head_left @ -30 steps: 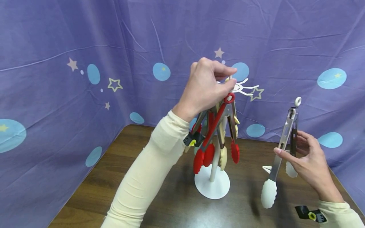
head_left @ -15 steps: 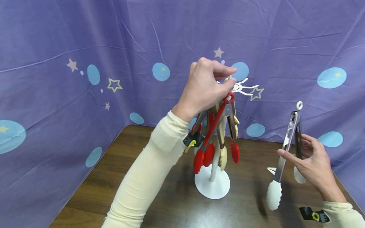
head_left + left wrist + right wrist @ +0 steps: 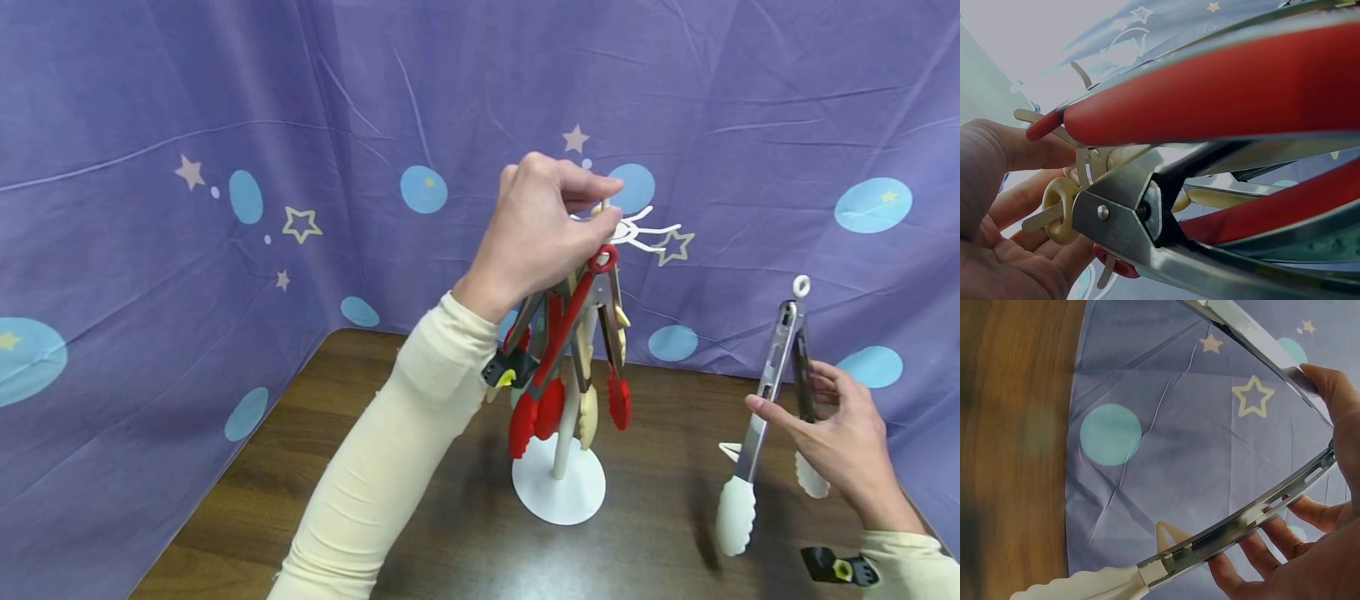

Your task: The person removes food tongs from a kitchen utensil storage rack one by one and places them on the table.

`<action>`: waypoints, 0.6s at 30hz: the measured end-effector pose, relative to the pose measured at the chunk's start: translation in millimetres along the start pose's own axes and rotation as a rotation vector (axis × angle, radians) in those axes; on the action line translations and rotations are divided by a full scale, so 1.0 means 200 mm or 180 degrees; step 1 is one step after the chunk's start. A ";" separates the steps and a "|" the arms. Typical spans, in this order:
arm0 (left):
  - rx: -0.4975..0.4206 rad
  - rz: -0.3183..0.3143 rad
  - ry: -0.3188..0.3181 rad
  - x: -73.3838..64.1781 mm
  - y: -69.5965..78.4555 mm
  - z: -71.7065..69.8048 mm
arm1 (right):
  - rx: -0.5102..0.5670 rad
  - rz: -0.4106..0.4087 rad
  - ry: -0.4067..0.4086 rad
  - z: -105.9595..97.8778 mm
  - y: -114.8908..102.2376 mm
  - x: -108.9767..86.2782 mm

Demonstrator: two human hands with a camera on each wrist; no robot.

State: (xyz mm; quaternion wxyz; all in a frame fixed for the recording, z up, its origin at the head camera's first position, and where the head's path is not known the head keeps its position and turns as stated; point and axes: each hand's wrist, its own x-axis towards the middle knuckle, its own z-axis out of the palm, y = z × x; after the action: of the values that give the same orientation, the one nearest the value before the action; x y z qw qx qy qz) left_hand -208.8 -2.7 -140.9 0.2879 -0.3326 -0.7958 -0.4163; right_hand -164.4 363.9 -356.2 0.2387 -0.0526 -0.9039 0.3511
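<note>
My left hand (image 3: 536, 233) pinches the top of a white rack (image 3: 558, 492) with a round base. Red-handled tongs (image 3: 558, 337) hang there just below my fingers, among cream tongs (image 3: 588, 417) and others partly hidden. From the left wrist, a cream ring (image 3: 1062, 209) sits on a peg beside my left hand (image 3: 1019, 206). To the right, my right hand (image 3: 847, 429) holds steel tongs (image 3: 772, 375) with white scalloped tips, spread apart and hanging above the table. The right wrist view has my thumb on one arm and several fingers under the other arm (image 3: 1235, 528).
Bare white hooks (image 3: 648, 230) stick out to the right at the rack's top. The brown wooden table (image 3: 420, 508) ends against a purple curtain (image 3: 465, 100) patterned with stars and blue spots.
My right hand has moved to the right and slightly down with the white-tipped tongs, away from the rack. My left hand and the rack have stayed in place.
</note>
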 end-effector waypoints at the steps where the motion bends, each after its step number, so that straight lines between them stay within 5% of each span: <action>1: -0.0004 0.0001 0.0001 0.00 0.00 0.00 | -0.0041 0.0014 0.0003 0.00 0.01 0.00; 18: -0.0007 0.0014 0.0002 0.00 0.00 0.01 | -0.0351 0.0179 0.0028 -0.01 0.12 0.00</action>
State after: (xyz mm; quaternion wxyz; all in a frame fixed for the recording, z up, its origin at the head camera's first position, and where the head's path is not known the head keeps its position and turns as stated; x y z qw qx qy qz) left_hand -209.4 -2.0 -141.3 0.2886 -0.3345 -0.7945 -0.4167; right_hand -165.3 383.6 -370.9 0.2294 -0.0926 -0.9190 0.3071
